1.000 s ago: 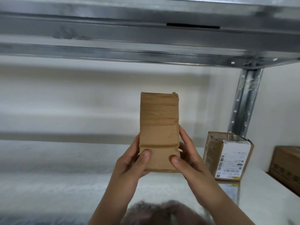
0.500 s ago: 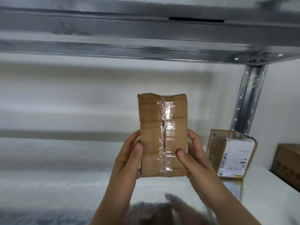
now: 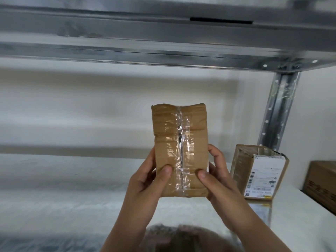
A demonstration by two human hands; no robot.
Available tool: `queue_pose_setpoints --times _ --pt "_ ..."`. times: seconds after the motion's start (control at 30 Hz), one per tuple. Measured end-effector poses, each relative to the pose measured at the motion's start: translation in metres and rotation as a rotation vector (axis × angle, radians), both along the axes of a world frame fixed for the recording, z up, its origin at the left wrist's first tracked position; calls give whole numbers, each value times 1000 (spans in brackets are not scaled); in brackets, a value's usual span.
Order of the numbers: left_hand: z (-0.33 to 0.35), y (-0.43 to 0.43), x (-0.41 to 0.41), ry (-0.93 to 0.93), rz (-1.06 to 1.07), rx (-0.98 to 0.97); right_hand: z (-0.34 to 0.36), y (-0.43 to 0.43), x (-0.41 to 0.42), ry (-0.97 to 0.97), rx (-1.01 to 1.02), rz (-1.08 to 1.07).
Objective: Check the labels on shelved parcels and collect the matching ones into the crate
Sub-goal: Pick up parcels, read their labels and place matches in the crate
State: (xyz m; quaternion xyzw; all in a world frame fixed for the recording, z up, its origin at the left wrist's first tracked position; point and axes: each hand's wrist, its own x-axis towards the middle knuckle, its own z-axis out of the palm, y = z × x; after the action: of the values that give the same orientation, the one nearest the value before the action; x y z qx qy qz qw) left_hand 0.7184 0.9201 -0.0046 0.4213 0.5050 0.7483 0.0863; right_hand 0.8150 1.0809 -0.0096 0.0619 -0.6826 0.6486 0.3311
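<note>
Turned since a second ago, the parcel [image 3: 180, 133] is now showing its taped seam, no label. Thumbs in front, the left hand [image 3: 143, 182] and right hand [image 3: 220, 180] are pinching its lower end, just left of the labelled box [image 3: 261, 171]. Label-checking is still going; no crate is showing.

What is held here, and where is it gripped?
A taped brown parcel, upright: left hand and right hand grip its lower side edges, thumbs on the front.

Pale shelf [image 3: 72, 188] bears one labelled cardboard parcel [image 3: 258, 171], upright, at right, near the steel post [image 3: 278, 110].
</note>
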Motion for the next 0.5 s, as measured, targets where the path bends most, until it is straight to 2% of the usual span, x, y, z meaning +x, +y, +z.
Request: queue_pose_setpoints --times 0.17,0.33,0.5 --pt "-1 1 0 -49 38 2 2 -2 0 -22 36 -48" --pt "-5 1 -10 -178 272 35 3 1 -4 -18 61 -160" --pt "-4 3 -9 -157 220 17 3 -3 -3 -36 156 -181"
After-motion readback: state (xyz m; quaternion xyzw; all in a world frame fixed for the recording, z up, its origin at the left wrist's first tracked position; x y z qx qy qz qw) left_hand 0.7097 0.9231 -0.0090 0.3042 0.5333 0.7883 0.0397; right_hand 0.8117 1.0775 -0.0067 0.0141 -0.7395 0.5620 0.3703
